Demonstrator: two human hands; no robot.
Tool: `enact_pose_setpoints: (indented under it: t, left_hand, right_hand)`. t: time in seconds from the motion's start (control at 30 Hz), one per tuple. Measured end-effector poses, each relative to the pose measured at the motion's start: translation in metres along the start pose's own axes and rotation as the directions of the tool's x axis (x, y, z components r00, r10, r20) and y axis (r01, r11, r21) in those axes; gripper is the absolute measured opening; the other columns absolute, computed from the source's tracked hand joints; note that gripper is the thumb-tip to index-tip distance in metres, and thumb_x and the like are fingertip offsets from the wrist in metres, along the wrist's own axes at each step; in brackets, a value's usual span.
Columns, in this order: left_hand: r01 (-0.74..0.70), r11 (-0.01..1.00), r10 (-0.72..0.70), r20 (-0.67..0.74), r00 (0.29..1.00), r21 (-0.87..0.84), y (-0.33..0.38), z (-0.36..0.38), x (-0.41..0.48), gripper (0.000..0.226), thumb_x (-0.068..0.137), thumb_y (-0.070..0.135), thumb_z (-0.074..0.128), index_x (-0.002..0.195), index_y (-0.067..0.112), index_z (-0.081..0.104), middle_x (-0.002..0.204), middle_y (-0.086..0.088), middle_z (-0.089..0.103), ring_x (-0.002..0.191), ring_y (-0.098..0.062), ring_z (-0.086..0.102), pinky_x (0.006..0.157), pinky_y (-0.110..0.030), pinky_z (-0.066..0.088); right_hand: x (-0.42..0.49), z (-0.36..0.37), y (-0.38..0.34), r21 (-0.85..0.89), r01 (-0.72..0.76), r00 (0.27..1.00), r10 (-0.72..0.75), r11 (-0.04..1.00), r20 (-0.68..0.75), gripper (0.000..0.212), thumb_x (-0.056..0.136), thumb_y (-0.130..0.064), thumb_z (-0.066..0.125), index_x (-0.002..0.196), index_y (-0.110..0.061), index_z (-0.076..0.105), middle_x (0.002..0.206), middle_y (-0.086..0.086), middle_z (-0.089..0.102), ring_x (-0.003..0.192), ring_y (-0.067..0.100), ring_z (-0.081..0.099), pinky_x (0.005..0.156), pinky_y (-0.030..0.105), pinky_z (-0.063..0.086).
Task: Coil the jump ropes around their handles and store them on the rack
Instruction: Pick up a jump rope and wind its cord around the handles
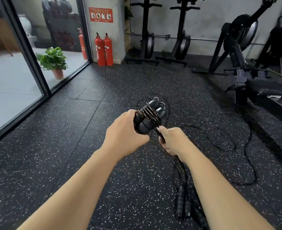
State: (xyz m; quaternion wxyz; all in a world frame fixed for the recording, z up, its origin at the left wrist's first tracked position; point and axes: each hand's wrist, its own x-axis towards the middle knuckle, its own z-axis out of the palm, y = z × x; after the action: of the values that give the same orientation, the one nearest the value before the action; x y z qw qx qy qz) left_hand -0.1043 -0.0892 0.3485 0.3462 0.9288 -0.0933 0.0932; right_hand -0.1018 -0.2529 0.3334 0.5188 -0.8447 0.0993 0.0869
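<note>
Two handles (147, 119), black, held side by side in the left hand (125, 135), whose grip is curled firmly round their lower ends, above the speckled floor (70, 130); several turns of thin cord (149, 113) already lie wound across them. Right hand (171, 140) — grip pinched on the free run of cord just below the bundle, the remainder trailing down to the floor in loose loops (220, 141). Risks, as judged: slack in the pinched run could let the outer turns slip off the handle ends; the trailing loops may snag or knot as they are drawn in, since they cross one another. Second jump rope (183, 205) lies on the floor near the person's right arm, handles together, uncoiled — its cord sits close to the trailing loops and could be dragged along. Surroundings: bench (269, 92) to the right, rowing machines (180, 39) upright against the wall, two fire extinguishers (103, 49), potted plant (53, 60) behind glass. Rack not identifiable in view.
</note>
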Motion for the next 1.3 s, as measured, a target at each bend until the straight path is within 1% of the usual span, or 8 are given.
enact_pose_setpoints:
  t: [0.13, 0.3, 0.5, 0.67, 0.8, 1.0, 1.13, 1.3]
  left_hand:
    - [0.118, 0.989, -0.115, -0.042, 0.992, 0.086, -0.01, -0.008, 0.003, 0.04, 0.074, 0.04, 0.066, 0.108, 0.034, 0.046, 0.093, 0.011, 0.054, 0.083, -0.017, 0.055, 0.065, -0.03, 0.036]
    - [0.249, 0.958, -0.242, -0.063, 0.968, 0.146, -0.016, -0.014, 0.007, 0.034, 0.078, 0.043, 0.058, 0.106, 0.031, 0.044, 0.082, 0.01, 0.057, 0.076, -0.019, 0.055, 0.06, -0.03, 0.033]
    - [0.327, 0.926, -0.322, -0.059, 0.945, 0.189, -0.024, -0.014, 0.013, 0.031, 0.076, 0.044, 0.06, 0.094, 0.023, 0.047, 0.079, 0.008, 0.056, 0.076, -0.021, 0.057, 0.059, -0.03, 0.035]
    - [0.364, 0.886, -0.349, -0.104, 0.931, 0.286, -0.034, -0.012, 0.015, 0.028, 0.077, 0.042, 0.059, 0.092, 0.02, 0.05, 0.085, 0.003, 0.06, 0.079, -0.025, 0.059, 0.063, -0.031, 0.039]
    - [0.258, 0.841, -0.189, -0.189, 0.964, 0.476, -0.039, -0.01, 0.014, 0.021, 0.084, 0.035, 0.056, 0.093, 0.02, 0.044, 0.097, -0.001, 0.06, 0.09, -0.028, 0.061, 0.064, -0.032, 0.035]
    - [0.062, 0.729, 0.0, -0.091, 0.996, 0.681, -0.03, 0.0, 0.007, 0.028, 0.082, 0.028, 0.062, 0.107, 0.028, 0.049, 0.105, 0.005, 0.057, 0.101, -0.022, 0.054, 0.08, -0.038, 0.03]
    - [-0.106, 0.71, 0.102, 0.047, 0.994, 0.696, -0.018, 0.008, 0.0, 0.037, 0.08, 0.024, 0.066, 0.112, 0.033, 0.05, 0.102, 0.008, 0.051, 0.109, -0.021, 0.05, 0.107, -0.051, 0.021]
    - [-0.397, 0.687, 0.329, 0.226, 0.917, 0.608, -0.008, 0.011, -0.002, 0.049, 0.085, 0.024, 0.058, 0.131, 0.04, 0.047, 0.102, 0.015, 0.049, 0.113, -0.015, 0.044, 0.112, -0.056, -0.004]
  right_hand:
    - [-0.006, 0.004, -0.005, -0.171, 0.162, 0.978, -0.181, 0.972, -0.102, 0.057, 0.1, -0.035, 0.043, 0.048, -0.015, 0.056, 0.035, -0.007, 0.045, 0.038, 0.009, 0.04, 0.051, 0.027, 0.031]
    - [-0.013, 0.014, -0.018, -0.234, 0.291, 0.938, -0.325, 0.928, -0.119, 0.051, 0.097, -0.036, 0.049, 0.057, -0.01, 0.065, 0.045, -0.002, 0.053, 0.046, 0.014, 0.044, 0.056, 0.035, 0.04]
    - [-0.015, 0.025, -0.021, -0.313, 0.362, 0.902, -0.415, 0.878, -0.119, 0.053, 0.093, -0.032, 0.054, 0.051, -0.005, 0.037, 0.047, 0.004, 0.036, 0.047, 0.018, 0.03, 0.05, 0.039, 0.033]
    - [-0.022, 0.024, -0.027, -0.362, 0.364, 0.924, -0.382, 0.858, 0.024, 0.045, 0.092, -0.026, 0.056, 0.054, -0.012, 0.038, 0.051, 0.005, 0.038, 0.049, 0.019, 0.029, 0.051, 0.031, 0.03]
    - [-0.032, 0.025, -0.037, -0.458, 0.372, 0.924, -0.366, 0.807, 0.106, 0.043, 0.092, -0.027, 0.057, 0.056, -0.015, 0.038, 0.051, 0.002, 0.037, 0.05, 0.019, 0.031, 0.053, 0.031, 0.03]
    - [-0.041, 0.008, -0.05, -0.678, 0.335, 0.894, -0.448, 0.655, 0.008, 0.045, 0.091, -0.042, 0.055, 0.056, -0.016, 0.044, 0.053, -0.005, 0.048, 0.052, 0.017, 0.046, 0.049, 0.027, 0.03]
    - [-0.038, -0.004, -0.049, -0.721, 0.358, 0.835, -0.55, 0.593, -0.038, 0.053, 0.094, -0.05, 0.048, 0.055, -0.014, 0.041, 0.056, -0.003, 0.052, 0.06, 0.02, 0.052, 0.055, 0.03, 0.036]
    - [-0.027, -0.02, -0.037, -0.672, 0.41, 0.79, -0.608, 0.617, -0.075, 0.061, 0.094, -0.053, 0.048, 0.049, -0.015, 0.033, 0.046, -0.003, 0.037, 0.048, 0.014, 0.039, 0.053, 0.031, 0.033]
